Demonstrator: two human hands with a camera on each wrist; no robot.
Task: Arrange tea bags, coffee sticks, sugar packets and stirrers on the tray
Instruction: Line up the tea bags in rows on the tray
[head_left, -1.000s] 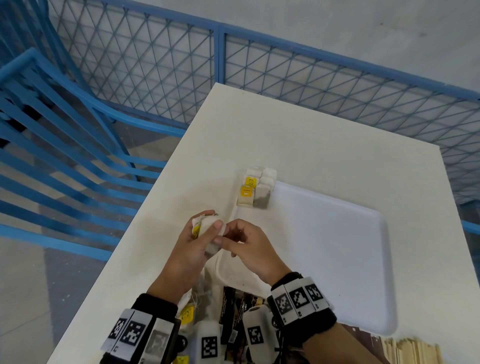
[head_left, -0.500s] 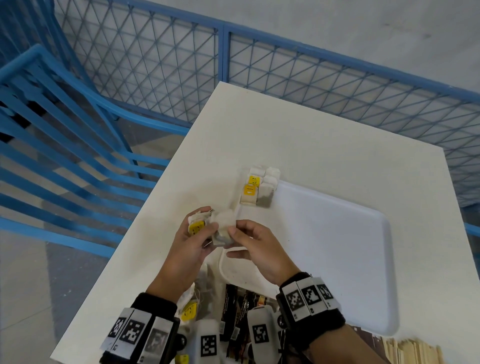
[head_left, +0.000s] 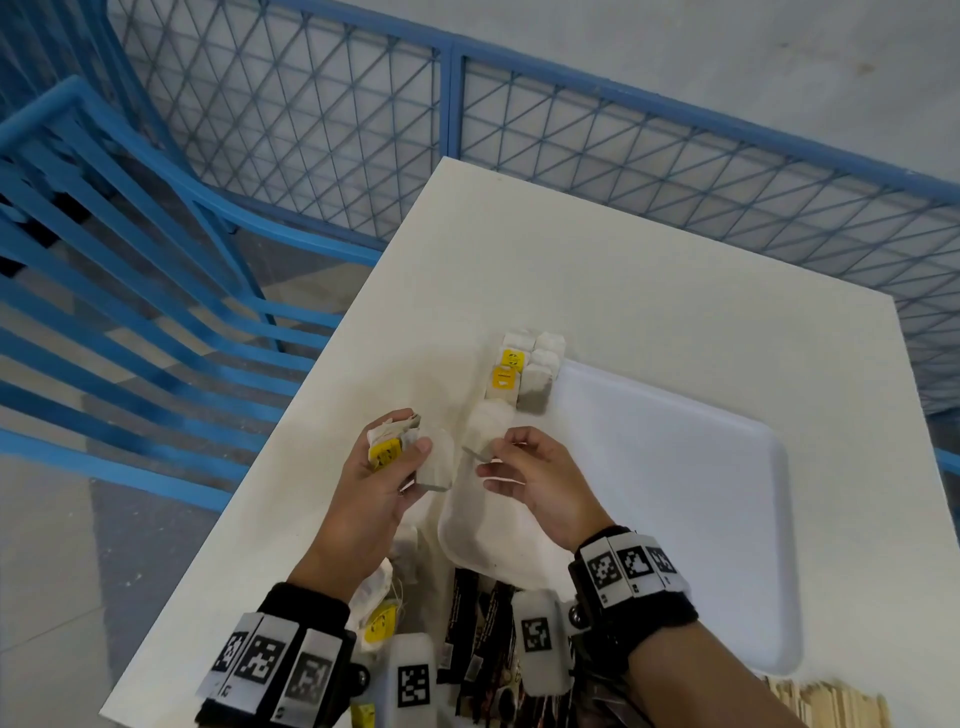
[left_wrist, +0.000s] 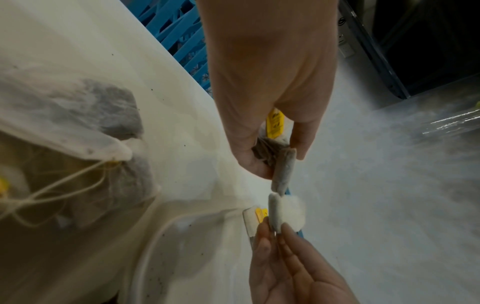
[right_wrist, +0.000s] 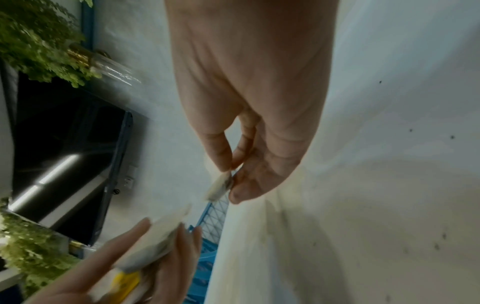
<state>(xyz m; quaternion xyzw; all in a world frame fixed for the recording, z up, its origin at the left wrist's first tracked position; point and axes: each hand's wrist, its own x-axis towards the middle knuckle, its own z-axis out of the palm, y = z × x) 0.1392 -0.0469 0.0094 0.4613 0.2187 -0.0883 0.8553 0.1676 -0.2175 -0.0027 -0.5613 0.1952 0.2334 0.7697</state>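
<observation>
My left hand (head_left: 409, 441) grips a small bundle of tea bags (head_left: 390, 451) with a yellow tag, held above the table just left of the white tray (head_left: 727, 519). My right hand (head_left: 493, 453) pinches a single tea bag (head_left: 487, 428) over the tray's near-left part. A gap separates it from the bundle. In the left wrist view the bundle (left_wrist: 283, 164) hangs from my left hand, and the single bag (left_wrist: 285, 211) is between my right fingertips (left_wrist: 287, 232). A short double row of tea bags (head_left: 525, 373) lies at the tray's far-left corner.
Loose tea bags (head_left: 378, 597) and dark coffee sticks (head_left: 475, 618) lie at the near table edge, partly hidden by my wrists. Wooden stirrers (head_left: 831, 701) sit at the near right. A blue mesh fence (head_left: 623, 145) runs behind the table.
My hands, close together on the bundle a second ago, have parted. The right hand has drawn one tea bag out and moved it right, over the tray.
</observation>
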